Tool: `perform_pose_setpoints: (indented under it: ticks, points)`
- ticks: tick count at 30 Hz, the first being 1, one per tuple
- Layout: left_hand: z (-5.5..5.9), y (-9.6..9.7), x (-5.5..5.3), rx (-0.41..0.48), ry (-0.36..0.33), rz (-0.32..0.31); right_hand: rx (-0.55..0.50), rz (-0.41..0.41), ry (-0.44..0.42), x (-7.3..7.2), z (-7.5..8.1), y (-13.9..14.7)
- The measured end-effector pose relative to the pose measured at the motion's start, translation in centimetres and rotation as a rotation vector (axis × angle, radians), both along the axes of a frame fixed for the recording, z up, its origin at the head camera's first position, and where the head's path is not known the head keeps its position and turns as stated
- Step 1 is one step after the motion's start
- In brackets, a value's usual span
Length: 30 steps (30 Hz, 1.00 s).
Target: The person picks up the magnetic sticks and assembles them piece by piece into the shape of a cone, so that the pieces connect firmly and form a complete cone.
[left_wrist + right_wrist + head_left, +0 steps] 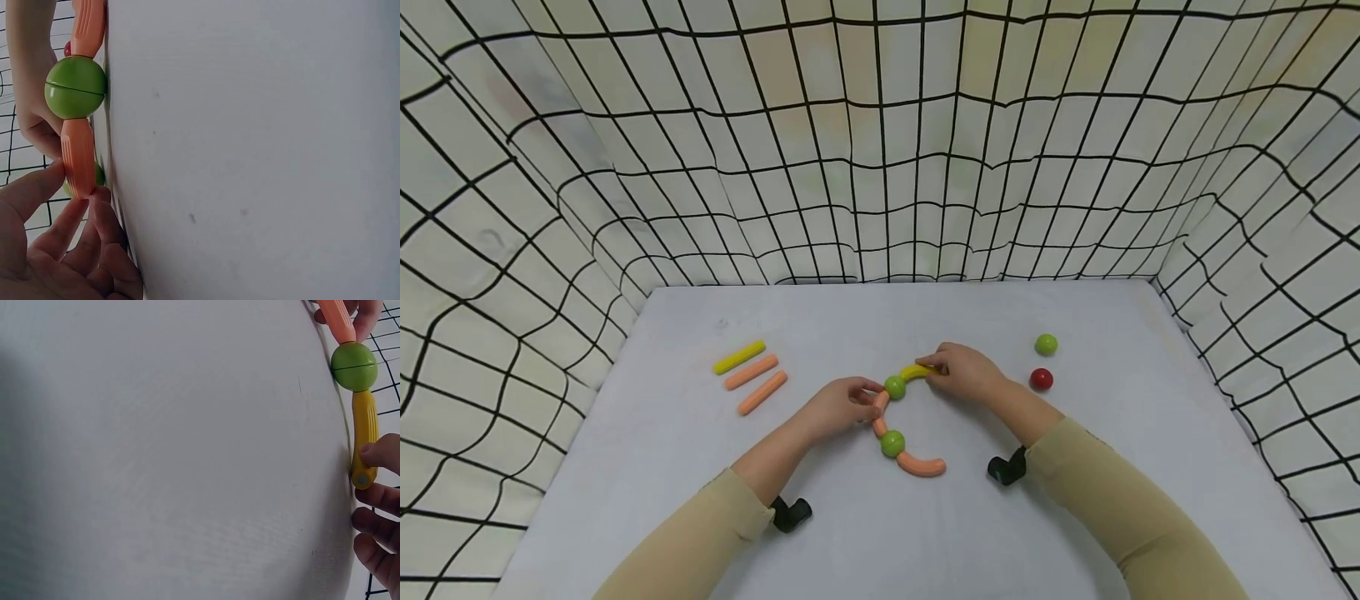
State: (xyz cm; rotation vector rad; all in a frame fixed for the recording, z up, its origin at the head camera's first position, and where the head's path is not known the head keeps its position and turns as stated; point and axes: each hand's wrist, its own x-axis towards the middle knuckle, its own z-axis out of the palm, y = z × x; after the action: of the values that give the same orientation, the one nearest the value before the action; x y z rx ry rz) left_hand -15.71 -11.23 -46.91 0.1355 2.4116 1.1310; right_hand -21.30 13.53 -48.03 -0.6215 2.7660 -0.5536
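Observation:
A curved chain of toy rods and balls lies on the white table (880, 533). My left hand (833, 410) pinches a curved orange rod (79, 150) between thumb and fingertips. This rod joins an upper green ball (895, 387) to a lower green ball (892, 443). From the lower ball a second curved orange rod (922, 466) reaches right, its far end free. At the chain's other end, a curved yellow rod (365, 422) is attached to the upper ball. My right hand (967, 372) grips it near its outer end, where a small round tip shows.
On the left lie a straight yellow rod (740, 357), an orange rod (751, 372) and another orange rod (763, 393). A loose green ball (1047, 344) and a red ball (1041, 379) sit to the right. Black wire mesh (917, 158) surrounds the table's back and sides.

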Motion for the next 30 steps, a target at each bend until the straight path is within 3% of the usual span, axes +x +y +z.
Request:
perform_pose_setpoints:
  ticks: [30]
  points:
    - [0.4, 0.8, 2.1, -0.013, -0.015, 0.050, -0.029, 0.088, 0.015, -0.2, 0.0, -0.2]
